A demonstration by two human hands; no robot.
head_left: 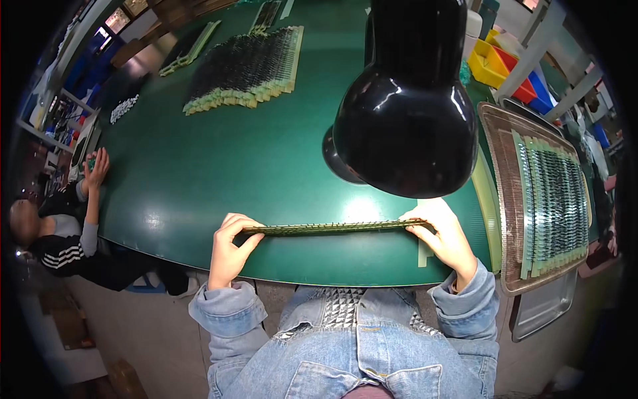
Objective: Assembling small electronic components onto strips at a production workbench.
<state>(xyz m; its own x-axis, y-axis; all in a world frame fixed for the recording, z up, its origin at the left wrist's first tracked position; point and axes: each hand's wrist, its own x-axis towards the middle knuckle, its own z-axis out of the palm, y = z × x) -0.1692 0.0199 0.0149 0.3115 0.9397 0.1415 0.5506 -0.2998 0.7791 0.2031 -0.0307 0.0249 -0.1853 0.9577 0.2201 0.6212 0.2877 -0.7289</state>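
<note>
Between my two hands a long, thin green circuit board strip (332, 228) is held up edge-on, with small dark points along its upper edge. The fingers and thumb of my left hand (230, 251) pinch its left end. At its right end, my right hand (448, 238) grips it the same way. Both hands are above the near edge of the green table (266, 159). The strip's faces are mostly hidden by this angle.
A black lamp head (405, 133) stands beyond my right hand. At the right, a brown tray (510, 199) carries several similar strips (555, 206). More strips (246, 66) lie in rows far left. Another person (66, 233) sits at the left with a hand on the table.
</note>
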